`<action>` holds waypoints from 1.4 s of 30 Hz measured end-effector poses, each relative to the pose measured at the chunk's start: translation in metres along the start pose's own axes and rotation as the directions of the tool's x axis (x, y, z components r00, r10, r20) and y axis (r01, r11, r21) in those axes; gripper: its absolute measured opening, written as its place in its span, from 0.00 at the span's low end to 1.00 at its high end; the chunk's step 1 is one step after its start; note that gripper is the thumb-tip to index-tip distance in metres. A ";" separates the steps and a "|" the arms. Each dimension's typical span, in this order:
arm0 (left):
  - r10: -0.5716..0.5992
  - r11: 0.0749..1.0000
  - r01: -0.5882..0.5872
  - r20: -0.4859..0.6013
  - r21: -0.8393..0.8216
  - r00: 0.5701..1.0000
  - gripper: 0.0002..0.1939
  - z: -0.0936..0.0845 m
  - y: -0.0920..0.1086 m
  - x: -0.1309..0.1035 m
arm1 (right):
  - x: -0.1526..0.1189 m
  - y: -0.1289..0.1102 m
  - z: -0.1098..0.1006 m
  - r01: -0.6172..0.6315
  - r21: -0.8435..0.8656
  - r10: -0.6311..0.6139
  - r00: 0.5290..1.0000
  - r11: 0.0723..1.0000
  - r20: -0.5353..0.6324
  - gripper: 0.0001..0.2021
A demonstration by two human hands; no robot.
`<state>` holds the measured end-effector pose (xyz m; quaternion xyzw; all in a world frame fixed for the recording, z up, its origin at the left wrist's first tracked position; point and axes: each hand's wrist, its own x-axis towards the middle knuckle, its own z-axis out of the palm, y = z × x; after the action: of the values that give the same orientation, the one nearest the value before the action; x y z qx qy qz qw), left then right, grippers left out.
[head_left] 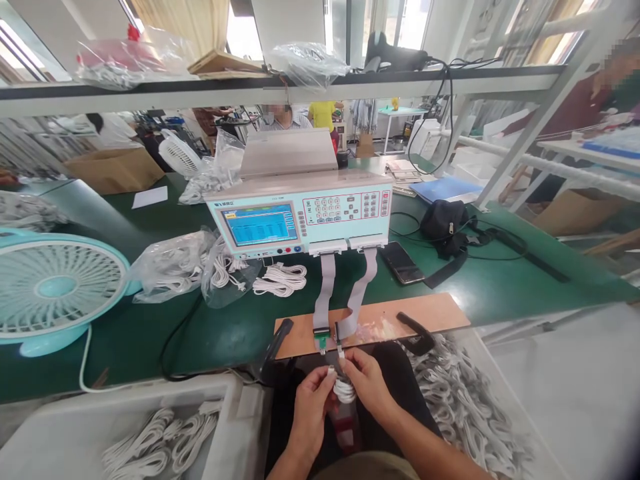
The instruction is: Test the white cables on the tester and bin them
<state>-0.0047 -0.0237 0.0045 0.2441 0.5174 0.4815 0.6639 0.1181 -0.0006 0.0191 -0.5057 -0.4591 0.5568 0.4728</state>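
Note:
My left hand (316,392) pinches one white connector end of a coiled white cable (344,391), just short of the small green circuit board (323,342). The other end is pinched in my right hand (367,377), at the tip of the right grey ribbon cable (356,303); whether it is fully plugged in I cannot tell. Both ribbon cables run up to the front of a bench tester (345,213) with a lit blue screen (263,224). The board and ribbon ends rest on a wooden strip (420,317) along the table's front edge.
White bins with bundled cables stand at the lower left (160,443) and lower right (465,393). A turquoise fan (57,287), bagged cables (173,267), a loose cable bundle (280,279), a phone (403,262) and a black pouch (445,220) lie on the green table. People are beyond the shelf.

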 end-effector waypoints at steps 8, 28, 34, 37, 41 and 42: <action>0.049 0.951 -0.073 0.086 0.299 0.995 0.19 -0.009 0.012 0.007 | -0.001 -0.002 0.001 0.005 -0.005 -0.005 1.000 1.000 0.022 0.15; 0.314 0.809 -0.359 0.174 0.466 0.933 0.16 -0.016 0.032 0.017 | 0.004 -0.021 0.010 -0.195 0.188 0.192 0.981 0.963 0.031 0.18; 0.286 0.911 -0.279 0.022 0.304 0.958 0.17 -0.009 0.027 0.012 | 0.003 -0.018 0.007 -0.160 0.125 0.154 0.987 0.979 0.055 0.18; 0.306 0.908 -0.302 0.035 0.291 0.951 0.17 -0.006 0.027 0.010 | 0.004 -0.013 0.005 -0.151 0.110 0.145 0.988 0.982 0.062 0.19; 0.389 0.850 -0.379 0.051 0.366 0.920 0.18 -0.003 0.028 0.010 | 0.007 -0.007 0.004 -0.155 0.096 0.147 0.986 0.983 0.080 0.20; 0.394 0.848 -0.380 0.041 0.370 0.918 0.18 -0.003 0.028 0.011 | 0.007 -0.007 0.003 -0.150 0.092 0.143 0.986 0.984 0.081 0.20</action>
<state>-0.0182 -0.0031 0.0215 0.4553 0.5511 0.5031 0.4857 0.1149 0.0071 0.0252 -0.4934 -0.4102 0.6301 0.4373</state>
